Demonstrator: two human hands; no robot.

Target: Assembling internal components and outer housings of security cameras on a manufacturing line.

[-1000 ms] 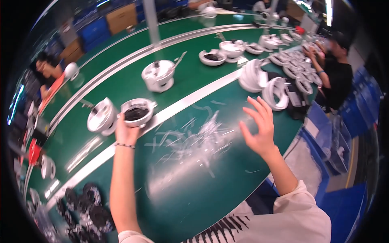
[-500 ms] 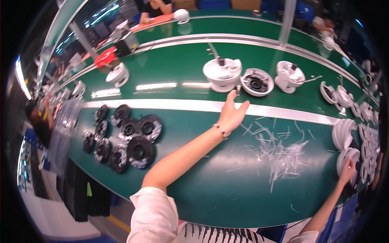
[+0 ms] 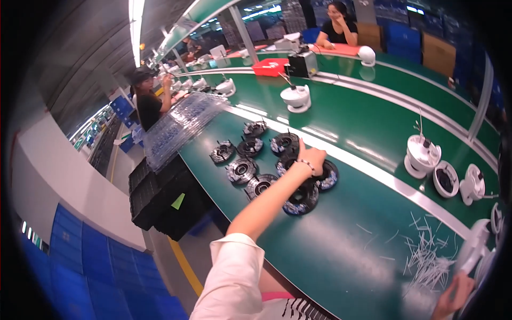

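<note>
My left hand [image 3: 313, 159] reaches over a group of black round parts [image 3: 241, 169] with coiled wires. One finger points out toward a black round part [image 3: 284, 143] at the group's far side; the others look bent, with nothing visible in them. At the lower right, my right hand [image 3: 454, 296] is closed at the edge of a white curved plastic housing [image 3: 473, 250], partly cut off by the picture's rim. Thin clear plastic strips [image 3: 426, 261] lie in a loose pile beside that hand.
White fan-like heads [image 3: 421, 156] stand on the green belt beyond the metal rail [image 3: 373, 170]. Clear plastic trays [image 3: 184, 125] are stacked at the table's left end, above black crates [image 3: 160, 197]. One person [image 3: 149, 98] works at the left; another [image 3: 338, 32] sits across.
The view has swung left. My left hand has moved from the rail near the white heads to the black round parts. My right hand stays by the white housings.
</note>
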